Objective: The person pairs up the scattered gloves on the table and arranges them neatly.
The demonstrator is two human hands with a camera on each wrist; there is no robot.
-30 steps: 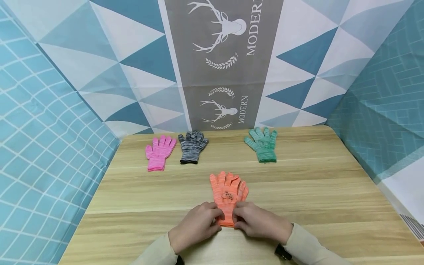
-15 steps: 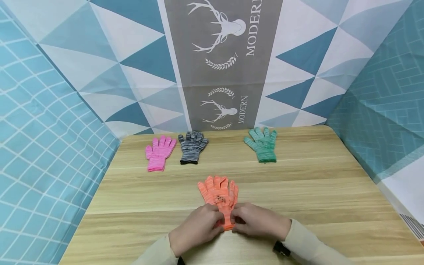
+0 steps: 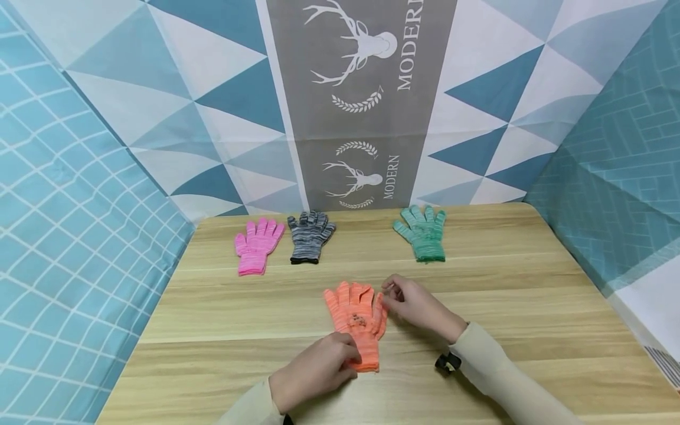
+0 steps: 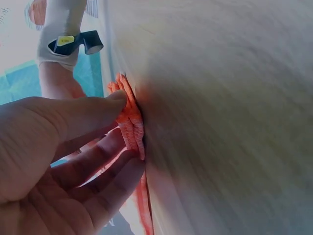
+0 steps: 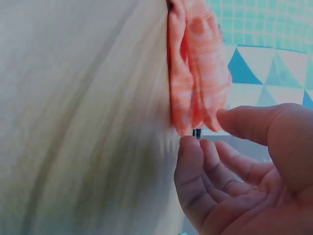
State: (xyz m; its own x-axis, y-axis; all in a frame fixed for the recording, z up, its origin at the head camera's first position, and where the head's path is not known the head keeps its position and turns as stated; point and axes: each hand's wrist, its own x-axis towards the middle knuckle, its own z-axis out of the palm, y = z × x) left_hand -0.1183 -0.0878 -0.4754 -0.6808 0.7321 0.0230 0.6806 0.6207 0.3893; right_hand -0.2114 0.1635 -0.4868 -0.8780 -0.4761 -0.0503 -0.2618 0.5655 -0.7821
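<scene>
An orange knit glove (image 3: pixel 366 339) lies flat on the wooden table in front of me, fingers pointing away. Small dark specks mark its palm, and one of its fingers looks folded. My left hand (image 3: pixel 321 366) holds the left edge of the cuff; the left wrist view shows thumb and fingers about the orange cuff (image 4: pixel 131 122). My right hand (image 3: pixel 422 304) is at the glove's right-side fingertips. In the right wrist view its thumb touches or nearly touches an orange glove finger (image 5: pixel 205 63), with a gap between thumb and forefinger.
A pink glove (image 3: pixel 257 248), a grey-and-black glove (image 3: pixel 309 236) and a green glove (image 3: pixel 426 233) lie along the back of the table (image 3: pixel 504 295). Patterned cloth walls stand behind and at both sides.
The orange glove first slid left and toward me, then slightly right again. My right hand has let go of the cuff and moved up to the glove's fingers; my left stays at the cuff.
</scene>
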